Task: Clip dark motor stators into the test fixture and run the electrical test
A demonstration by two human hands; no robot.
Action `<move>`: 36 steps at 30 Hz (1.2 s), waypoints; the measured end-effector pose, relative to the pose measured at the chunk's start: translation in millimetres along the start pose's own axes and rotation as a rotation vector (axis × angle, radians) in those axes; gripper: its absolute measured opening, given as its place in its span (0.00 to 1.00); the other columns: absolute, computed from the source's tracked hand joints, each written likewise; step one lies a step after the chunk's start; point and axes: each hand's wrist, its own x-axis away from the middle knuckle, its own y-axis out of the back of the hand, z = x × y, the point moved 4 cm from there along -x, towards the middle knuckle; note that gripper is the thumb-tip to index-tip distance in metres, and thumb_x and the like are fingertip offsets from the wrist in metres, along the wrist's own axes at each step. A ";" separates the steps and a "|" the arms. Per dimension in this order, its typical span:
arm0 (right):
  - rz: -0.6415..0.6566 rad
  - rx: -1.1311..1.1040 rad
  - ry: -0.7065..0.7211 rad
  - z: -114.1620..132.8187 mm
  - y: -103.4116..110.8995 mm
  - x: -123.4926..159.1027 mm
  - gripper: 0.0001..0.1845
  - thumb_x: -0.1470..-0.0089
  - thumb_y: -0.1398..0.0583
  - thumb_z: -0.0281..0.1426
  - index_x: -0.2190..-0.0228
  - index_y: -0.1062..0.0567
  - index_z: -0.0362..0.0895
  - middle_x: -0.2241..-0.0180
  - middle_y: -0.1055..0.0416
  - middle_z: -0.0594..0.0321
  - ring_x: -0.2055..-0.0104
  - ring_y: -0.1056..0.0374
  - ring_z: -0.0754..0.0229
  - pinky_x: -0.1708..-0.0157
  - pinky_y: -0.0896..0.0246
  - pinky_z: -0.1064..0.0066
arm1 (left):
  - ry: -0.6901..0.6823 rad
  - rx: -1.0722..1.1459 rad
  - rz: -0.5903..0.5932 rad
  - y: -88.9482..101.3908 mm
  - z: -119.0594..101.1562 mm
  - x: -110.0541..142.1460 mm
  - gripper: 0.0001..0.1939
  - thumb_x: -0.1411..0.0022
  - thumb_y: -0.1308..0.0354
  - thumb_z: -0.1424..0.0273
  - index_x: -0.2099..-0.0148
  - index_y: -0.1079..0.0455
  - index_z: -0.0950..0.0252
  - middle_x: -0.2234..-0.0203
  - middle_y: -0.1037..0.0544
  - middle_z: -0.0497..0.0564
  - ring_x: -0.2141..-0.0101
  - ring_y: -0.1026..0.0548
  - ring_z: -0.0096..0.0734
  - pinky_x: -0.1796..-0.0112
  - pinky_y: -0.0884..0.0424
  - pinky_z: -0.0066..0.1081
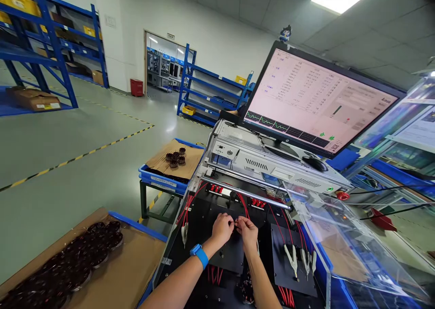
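My left hand [222, 229] and my right hand [247, 230] meet over the black test fixture [204, 218], fingers pinched together on a small clip at the end of a red wire [242, 202]. A blue wristband [200, 255] is on my left wrist. Metal alligator clips [292, 258] lie on the black plate to the right. Another clip [184, 233] hangs at the left. What exactly sits between my fingertips is too small to make out.
A monitor [316, 103] stands on a grey instrument box [258, 161] behind the fixture. A clear acrylic cover [336, 245] is raised at right. Cardboard-lined blue trays with dark round coils sit at lower left [84, 259] and on a stand [173, 159]. Blue shelving lines the walls.
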 end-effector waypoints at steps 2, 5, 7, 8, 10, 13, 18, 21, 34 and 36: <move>0.006 0.100 0.048 2.2 0.6 -1.8 0.21 0.69 0.34 0.43 0.74 0.25 0.41 0.77 0.27 0.61 0.75 0.31 0.60 0.79 0.39 0.74 | -0.001 0.006 -0.006 -0.2 0.0 0.1 0.09 0.45 0.49 0.77 0.70 0.29 0.63 0.72 0.28 0.49 0.64 0.33 0.33 0.61 0.38 0.30; 0.039 0.265 0.133 4.9 1.1 -5.3 0.20 0.65 0.37 0.44 0.73 0.25 0.40 0.76 0.26 0.59 0.75 0.31 0.58 0.79 0.38 0.72 | 0.002 0.016 -0.019 0.4 -0.7 0.7 0.09 0.45 0.50 0.77 0.71 0.29 0.64 0.73 0.28 0.49 0.65 0.33 0.33 0.61 0.38 0.31; 0.057 0.346 0.186 5.7 1.6 -7.8 0.19 0.62 0.39 0.43 0.73 0.24 0.41 0.76 0.26 0.58 0.75 0.32 0.58 0.78 0.39 0.72 | 0.006 0.026 -0.029 1.3 -1.4 1.4 0.09 0.45 0.50 0.77 0.71 0.29 0.64 0.73 0.28 0.49 0.65 0.33 0.33 0.60 0.38 0.32; 0.064 0.377 0.201 5.6 1.8 -9.1 0.18 0.61 0.39 0.43 0.73 0.24 0.41 0.77 0.26 0.59 0.76 0.32 0.59 0.79 0.40 0.72 | 0.007 0.032 -0.033 1.7 -1.6 1.8 0.09 0.45 0.50 0.77 0.71 0.29 0.64 0.73 0.28 0.49 0.65 0.33 0.33 0.60 0.38 0.32; 0.088 0.422 0.200 4.1 1.6 -11.6 0.19 0.61 0.40 0.44 0.74 0.24 0.41 0.79 0.28 0.60 0.78 0.34 0.60 0.80 0.41 0.72 | 0.010 0.045 -0.043 2.5 -1.6 2.5 0.10 0.45 0.50 0.77 0.72 0.29 0.64 0.73 0.28 0.49 0.65 0.33 0.33 0.59 0.38 0.32; 0.143 0.445 0.167 2.5 -1.3 -13.3 0.19 0.62 0.39 0.45 0.78 0.25 0.41 0.82 0.31 0.63 0.80 0.37 0.62 0.81 0.43 0.74 | 0.005 0.064 -0.053 2.6 -1.1 3.5 0.10 0.45 0.50 0.75 0.73 0.28 0.63 0.74 0.28 0.49 0.65 0.32 0.33 0.58 0.38 0.33; 0.154 0.392 0.135 7.6 -7.8 -8.9 0.21 0.67 0.37 0.48 0.85 0.29 0.41 0.88 0.38 0.67 0.85 0.45 0.68 0.85 0.49 0.76 | -0.005 0.078 -0.070 1.7 0.3 4.8 0.11 0.43 0.51 0.73 0.71 0.28 0.63 0.74 0.28 0.49 0.67 0.32 0.33 0.53 0.40 0.37; 0.178 0.371 0.094 7.6 -6.8 -6.9 0.21 0.66 0.38 0.47 0.83 0.29 0.41 0.86 0.38 0.68 0.84 0.44 0.68 0.85 0.49 0.76 | -0.015 0.074 -0.069 1.8 0.6 5.1 0.11 0.43 0.51 0.73 0.71 0.28 0.63 0.73 0.28 0.50 0.66 0.32 0.34 0.56 0.38 0.36; 0.174 1.012 0.657 37.6 -1.9 10.5 0.15 0.48 0.49 0.31 0.64 0.24 0.45 0.62 0.28 0.57 0.62 0.31 0.57 0.61 0.36 0.68 | -0.056 0.033 -0.049 2.3 -1.0 6.1 0.11 0.43 0.52 0.75 0.70 0.29 0.62 0.72 0.29 0.50 0.65 0.33 0.34 0.61 0.38 0.32; 0.198 1.143 0.690 39.3 -6.7 14.7 0.15 0.47 0.50 0.30 0.63 0.24 0.46 0.60 0.29 0.59 0.62 0.31 0.58 0.63 0.37 0.70 | -0.054 0.042 -0.040 3.2 -1.8 6.3 0.11 0.43 0.53 0.75 0.70 0.29 0.62 0.72 0.29 0.49 0.65 0.33 0.33 0.60 0.38 0.32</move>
